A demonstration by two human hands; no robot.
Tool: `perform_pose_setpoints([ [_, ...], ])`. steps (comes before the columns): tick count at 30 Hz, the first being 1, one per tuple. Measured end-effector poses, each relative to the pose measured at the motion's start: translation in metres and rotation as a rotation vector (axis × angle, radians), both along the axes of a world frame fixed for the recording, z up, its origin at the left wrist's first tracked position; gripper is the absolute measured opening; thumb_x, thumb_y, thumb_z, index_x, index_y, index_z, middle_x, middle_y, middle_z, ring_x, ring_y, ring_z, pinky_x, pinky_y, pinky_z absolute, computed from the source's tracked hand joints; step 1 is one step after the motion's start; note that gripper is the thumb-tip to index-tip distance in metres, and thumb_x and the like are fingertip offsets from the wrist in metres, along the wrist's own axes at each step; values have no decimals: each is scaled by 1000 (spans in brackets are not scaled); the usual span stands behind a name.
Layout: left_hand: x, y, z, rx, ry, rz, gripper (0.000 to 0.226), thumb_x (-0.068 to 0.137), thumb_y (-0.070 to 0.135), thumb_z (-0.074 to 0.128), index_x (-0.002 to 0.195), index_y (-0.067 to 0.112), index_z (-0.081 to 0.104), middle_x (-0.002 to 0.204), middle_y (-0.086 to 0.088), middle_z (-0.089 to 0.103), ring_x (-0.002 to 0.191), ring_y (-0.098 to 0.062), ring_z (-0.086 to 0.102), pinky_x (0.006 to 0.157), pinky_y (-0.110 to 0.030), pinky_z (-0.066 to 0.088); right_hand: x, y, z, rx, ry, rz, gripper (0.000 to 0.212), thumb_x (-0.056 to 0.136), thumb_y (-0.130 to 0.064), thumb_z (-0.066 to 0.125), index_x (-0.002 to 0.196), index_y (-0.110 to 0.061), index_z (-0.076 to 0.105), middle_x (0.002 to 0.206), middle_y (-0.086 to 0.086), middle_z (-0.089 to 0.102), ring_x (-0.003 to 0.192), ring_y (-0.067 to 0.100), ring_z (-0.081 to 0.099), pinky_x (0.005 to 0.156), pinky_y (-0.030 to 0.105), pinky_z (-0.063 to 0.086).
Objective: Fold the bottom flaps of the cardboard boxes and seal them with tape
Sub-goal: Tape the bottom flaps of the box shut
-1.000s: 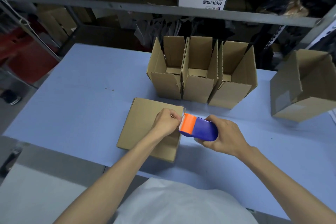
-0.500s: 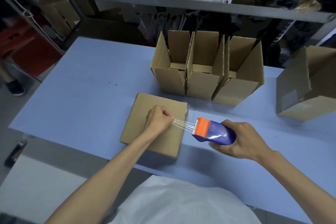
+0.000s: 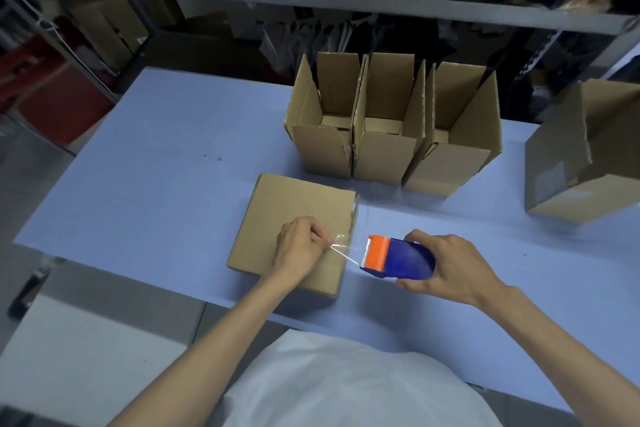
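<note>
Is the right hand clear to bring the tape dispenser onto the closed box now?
Likely yes. The right hand holds the tape dispenser just off the right edge of the closed box, with only stretched tape between. The left hand, pinching the tape end, covers the box's near right part.

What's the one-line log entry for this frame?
step: sealing box bottom | left hand: pinches tape end over box | right hand: grips dispenser | tape: stretched between hands
</note>
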State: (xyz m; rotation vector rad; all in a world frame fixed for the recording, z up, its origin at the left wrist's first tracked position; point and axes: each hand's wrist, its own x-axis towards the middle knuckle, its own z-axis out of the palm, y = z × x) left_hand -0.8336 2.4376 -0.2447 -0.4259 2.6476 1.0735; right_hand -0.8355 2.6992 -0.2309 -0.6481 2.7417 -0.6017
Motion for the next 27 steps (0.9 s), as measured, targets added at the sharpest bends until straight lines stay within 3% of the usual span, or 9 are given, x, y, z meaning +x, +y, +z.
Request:
perform_pose_setpoints([
  [6,1,2,-3,-72,30,-50,10,81,20,74,75,16,67,72,2,71,74,-14,64,70,-28,50,0,-4,-4,35,-15,4,55,63,-62,71,104,-29,54,85,-15,66,66,8,54,56,13,38],
  [10,-5,3,2,-208,-2,-176,20,85,28,71,87,9,66,88,-10,69,88,-28,62,77,-35,50,-1,-7,-5,64,-23,19,54,65,-61,71,105,-29,53,86,-14,64,65,5,49,54,8,30],
  [13,-10,4,5,-334,-25,-258,29,89,33,66,94,5,60,99,-14,65,94,-33,57,74,-36,46,-3,-9,-5,104,-26,28,51,66,-61,69,104,-30,55,86,-13,65,67,9,51,54,15,35],
  [17,-11,-4,-2,-455,-28,-254,49,81,52,68,94,8,52,93,-11,64,88,-32,59,64,-34,37,-8,-16,-2,162,-52,62,47,69,-62,66,101,-29,55,87,-11,66,74,12,57,61,22,46],
  [22,-8,-6,-13,-260,78,-228,34,78,45,74,82,20,51,74,12,57,72,-17,56,58,-29,36,-15,-40,-7,231,-66,83,43,68,-58,65,94,-25,59,82,-5,65,72,19,57,59,27,43],
  [25,-4,-11,-14,-207,119,-225,31,76,40,77,82,20,54,70,11,58,71,-16,58,60,-31,42,-20,-56,-8,355,-11,125,34,65,-49,65,77,-21,49,71,1,55,64,26,52,53,27,30],
  [27,1,-13,-16,-177,173,-275,27,77,37,76,84,23,55,72,9,59,69,-13,56,61,-31,44,-16,-56,-15,507,16,222,29,67,-38,65,78,-18,48,79,7,59,70,31,58,58,27,31],
])
